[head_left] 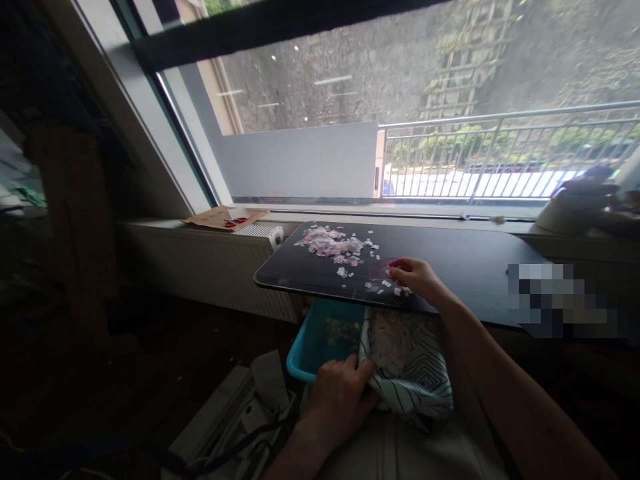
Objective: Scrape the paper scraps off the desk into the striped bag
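Observation:
My left hand (344, 387) is closed on the edge of a white cloth with dark wavy lines (425, 380). The cloth lies over my lap like an open pouch, with a heap of small pale pieces (393, 343) in its hollow. My right hand (415, 275) reaches over the dark table (465, 260), its fingertips pinched together beside a thin reddish curved thing (381, 268). What the fingertips hold is too small to make out. Several small white scraps (385, 285) lie just below them. Farther left on the tabletop is a bigger pile of white and pinkish scraps (330, 241).
A turquoise tub (300, 357) with small pieces at its bottom stands under the table's front edge. Red-handled scissors (235, 222) rest on brown paper (210, 218) above the radiator (235, 267). White equipment (235, 413) sits at lower left. A window is behind the table.

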Demonstrator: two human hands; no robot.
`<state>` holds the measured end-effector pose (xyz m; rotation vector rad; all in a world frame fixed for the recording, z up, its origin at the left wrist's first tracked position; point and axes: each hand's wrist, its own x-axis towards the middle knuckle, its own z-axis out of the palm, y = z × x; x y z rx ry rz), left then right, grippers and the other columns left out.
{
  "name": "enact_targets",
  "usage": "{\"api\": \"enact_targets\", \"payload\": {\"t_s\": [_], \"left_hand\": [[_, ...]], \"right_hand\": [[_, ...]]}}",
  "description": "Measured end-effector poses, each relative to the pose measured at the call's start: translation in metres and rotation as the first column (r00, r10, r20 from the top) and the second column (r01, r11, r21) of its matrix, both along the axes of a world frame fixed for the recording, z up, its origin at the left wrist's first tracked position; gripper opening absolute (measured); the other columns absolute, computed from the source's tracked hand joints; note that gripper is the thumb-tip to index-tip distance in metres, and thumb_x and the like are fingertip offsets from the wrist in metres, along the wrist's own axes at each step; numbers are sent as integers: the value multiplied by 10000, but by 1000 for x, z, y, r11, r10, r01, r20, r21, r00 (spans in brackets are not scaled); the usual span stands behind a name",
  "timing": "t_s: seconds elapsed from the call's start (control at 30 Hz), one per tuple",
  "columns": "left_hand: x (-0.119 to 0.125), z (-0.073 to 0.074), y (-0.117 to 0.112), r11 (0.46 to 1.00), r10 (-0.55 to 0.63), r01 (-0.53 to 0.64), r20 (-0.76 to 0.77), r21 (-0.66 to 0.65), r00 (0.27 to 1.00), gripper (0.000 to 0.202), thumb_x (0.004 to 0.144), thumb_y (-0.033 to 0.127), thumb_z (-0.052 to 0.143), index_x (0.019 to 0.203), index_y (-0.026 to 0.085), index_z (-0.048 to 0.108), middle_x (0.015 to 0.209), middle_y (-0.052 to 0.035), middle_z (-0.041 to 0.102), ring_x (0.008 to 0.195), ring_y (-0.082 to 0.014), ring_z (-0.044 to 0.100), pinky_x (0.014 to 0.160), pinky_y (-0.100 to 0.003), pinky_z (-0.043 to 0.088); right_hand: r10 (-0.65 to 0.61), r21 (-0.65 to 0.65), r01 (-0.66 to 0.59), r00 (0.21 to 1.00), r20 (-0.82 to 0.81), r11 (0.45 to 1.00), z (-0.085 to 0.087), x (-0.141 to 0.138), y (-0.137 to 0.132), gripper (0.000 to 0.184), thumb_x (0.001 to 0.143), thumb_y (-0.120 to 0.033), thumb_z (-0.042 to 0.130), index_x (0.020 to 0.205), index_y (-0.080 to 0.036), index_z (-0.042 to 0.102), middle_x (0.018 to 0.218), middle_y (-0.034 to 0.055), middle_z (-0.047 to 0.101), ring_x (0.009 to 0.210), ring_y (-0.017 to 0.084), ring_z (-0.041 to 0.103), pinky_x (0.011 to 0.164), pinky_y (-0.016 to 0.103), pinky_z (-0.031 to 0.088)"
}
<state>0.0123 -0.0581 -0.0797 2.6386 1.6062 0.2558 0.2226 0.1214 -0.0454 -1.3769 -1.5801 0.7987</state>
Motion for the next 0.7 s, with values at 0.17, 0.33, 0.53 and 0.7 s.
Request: {"api": "enact_targets", "payload": {"t_s": [0.17, 0.33, 0.53, 0.7], "left_hand": [[0, 0, 0, 1000, -4, 4, 3, 7, 1000, 111, 809, 300, 569, 898, 236, 550, 811, -4, 576, 696, -199, 553, 594, -287, 358], [1, -1, 1, 1000, 1, -1, 3, 10, 1000, 113, 807, 308, 570, 893, 238, 547, 807, -3, 575, 693, -202, 550, 584, -288, 344], [0, -1, 1, 1000, -1, 1, -1, -6, 1000, 126, 807, 315, 571, 903, 239, 544, 818, -5, 575, 699, -202, 546, 582, -284, 332], [0, 1, 0, 1000, 1, -1, 0, -26, 1000, 132, 810, 318, 571, 911, 237, 544, 825, -7, 575, 706, -201, 543, 591, -282, 331]], "right_hand": [[38, -19, -37, 999, 6, 999, 1, 1, -4, 242, 667, -344, 640, 806, -149, 669, 590, 21, 653, 496, 114, 552, 443, 210, 418], [86, -3, -86, 996, 10, 996, 0, 1, -8, 263, 681, -369, 621, 831, -157, 664, 612, 25, 664, 519, 127, 563, 492, 234, 436], [-42, 87, 16, 952, 304, 996, 9, 7, -15, 249, 713, -376, 573, 841, -189, 678, 659, 23, 680, 588, 153, 596, 516, 245, 405], [-138, 169, 78, 915, 380, 983, 14, 17, -25, 273, 737, -373, 550, 896, -195, 682, 689, 26, 676, 607, 154, 592, 536, 252, 397]]}}
